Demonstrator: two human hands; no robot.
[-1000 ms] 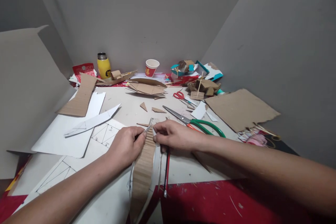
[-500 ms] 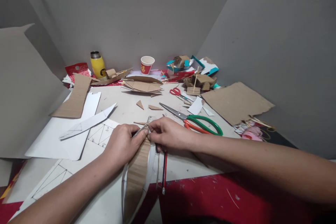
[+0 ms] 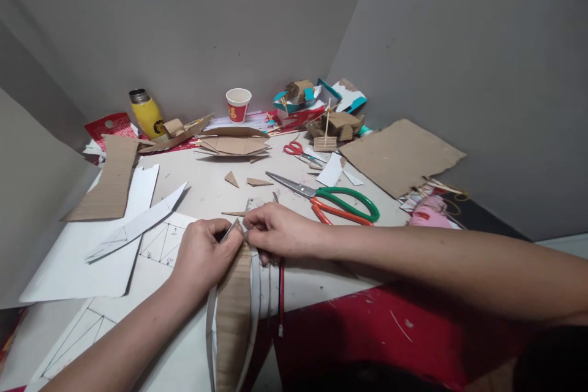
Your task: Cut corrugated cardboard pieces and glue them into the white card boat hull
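A long cardboard boat-shaped piece [image 3: 233,324] with raised white-edged sides lies at the table's front, its pointed end away from me. My left hand [image 3: 206,251] pinches its left wall near that tip. My right hand [image 3: 280,229] closes on the right side of the same tip, finger and thumb together; the fingertips of both hands nearly meet. A red pencil [image 3: 282,297] lies just right of the piece. Beyond my right hand rest large scissors [image 3: 340,196] with green and orange handles, blades apart. Small cardboard scraps [image 3: 258,182] lie ahead of my hands.
Drawn white paper [image 3: 158,242] and a cut card strip [image 3: 142,229] lie on the left. Along the back stand a yellow bottle [image 3: 147,116], a paper cup [image 3: 238,107] and cardboard boats [image 3: 234,144]. Small red scissors [image 3: 294,148] and a cardboard sheet [image 3: 404,156] are further right.
The view has turned slightly right, so everything sits further left in the picture. Both hands keep the same grip on the cardboard piece's tip.
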